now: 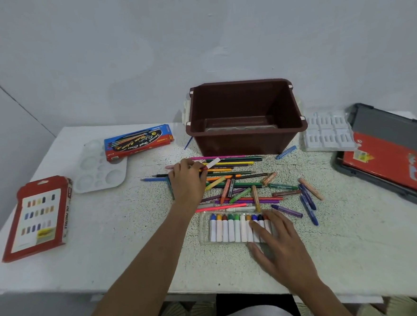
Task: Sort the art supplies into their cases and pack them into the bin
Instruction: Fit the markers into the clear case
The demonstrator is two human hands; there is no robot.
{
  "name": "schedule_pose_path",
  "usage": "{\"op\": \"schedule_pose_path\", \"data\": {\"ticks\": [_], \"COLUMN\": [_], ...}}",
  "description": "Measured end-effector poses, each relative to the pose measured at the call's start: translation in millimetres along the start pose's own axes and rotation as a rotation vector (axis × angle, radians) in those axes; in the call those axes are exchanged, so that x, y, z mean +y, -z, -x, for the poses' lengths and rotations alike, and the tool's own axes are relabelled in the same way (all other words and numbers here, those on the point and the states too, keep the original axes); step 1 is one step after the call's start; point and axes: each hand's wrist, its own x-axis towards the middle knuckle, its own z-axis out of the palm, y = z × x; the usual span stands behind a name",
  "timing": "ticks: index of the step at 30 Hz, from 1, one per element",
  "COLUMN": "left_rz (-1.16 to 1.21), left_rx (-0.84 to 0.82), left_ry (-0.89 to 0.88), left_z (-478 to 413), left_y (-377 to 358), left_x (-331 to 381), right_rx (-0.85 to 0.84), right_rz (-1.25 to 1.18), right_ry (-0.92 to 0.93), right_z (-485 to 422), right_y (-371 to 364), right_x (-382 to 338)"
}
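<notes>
Brightness: the white speckled table top (124,237) is lit evenly and fairly brightly.
Shadows: only faint, soft ones are cast below the rim of the brown plastic bin (247,142).
Glare: a mild sheen is carried by the white plastic paint palette (99,170).
Sharpness: print on the blue and red cardboard pencil box (138,140) is softened.
Motion blur: the left hand (187,181) and the white-wrapped crayon (212,163) pinched in it are slightly smeared.
Edges: the grey and red flat case (387,155) is blurred; the table's outline is bowed.
Colour: a cool grey-blue cast is seen.
</notes>
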Motion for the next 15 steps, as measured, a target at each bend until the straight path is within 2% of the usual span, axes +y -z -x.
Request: {"op": "schedule_pose_path", "data": {"ticks": [3,10,15], "left_rz": [0.081,0.656,0.905], "left_rx": [0.058,0.052,0.052], "left_ry": [0.037,0.183,0.357], "left_z": [4.1,13.9,31.8], "left_y": [0.9,30.4,47.5], "left_x": [1.4,-2.8,-13.8], "right_rx": [0.003,0.007,0.004], "right_rz": [0.000,-0.001,-0.001], "right_ry": [0.005,0.007,0.008], "right_z": [0.5,-0.3,-0.6], "right_y": [-0.3,-0.9,-0.6], "right_x": [1.2,1.5,0.9]}}
